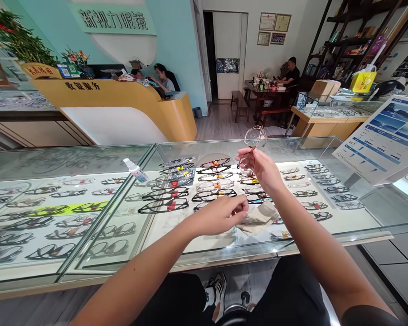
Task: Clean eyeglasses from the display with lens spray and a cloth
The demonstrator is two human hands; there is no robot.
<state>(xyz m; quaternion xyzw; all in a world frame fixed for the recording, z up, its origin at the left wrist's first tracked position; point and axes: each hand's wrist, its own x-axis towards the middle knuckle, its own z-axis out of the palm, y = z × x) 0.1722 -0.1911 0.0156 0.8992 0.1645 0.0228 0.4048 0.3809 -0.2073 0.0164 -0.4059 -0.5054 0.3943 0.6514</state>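
Showing soft, matt, creased cloth and a smooth, glossy finish on handheld eyeglasses. Gleaming in clear glass on the display case and smooth plastic on the spray bottle.

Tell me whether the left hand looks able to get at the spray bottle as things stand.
Likely yes: only low-lying eyeglasses sit between the left hand and the spray bottle, with nothing tall blocking the way. Whether that hand is gripping the cloth is unclear.
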